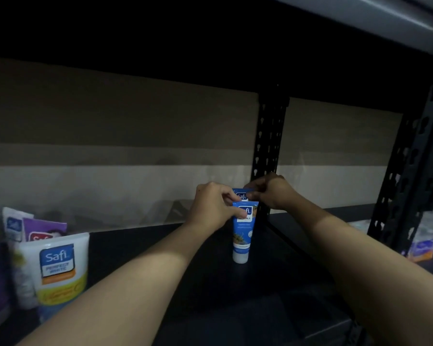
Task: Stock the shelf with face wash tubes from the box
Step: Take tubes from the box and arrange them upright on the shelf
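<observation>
A blue and white face wash tube stands cap-down on the dark shelf, just left of the black upright post. A second blue tube stands right behind it, with only its top showing. My left hand pinches the upper left edge of the front tube. My right hand pinches the top right corner of the rear tube. The box is out of view.
Several larger tubes, white, yellow and purple, stand at the shelf's left end. A black perforated post rises right behind the blue tubes, and another post stands further right. Packets lie on the neighbouring shelf at right.
</observation>
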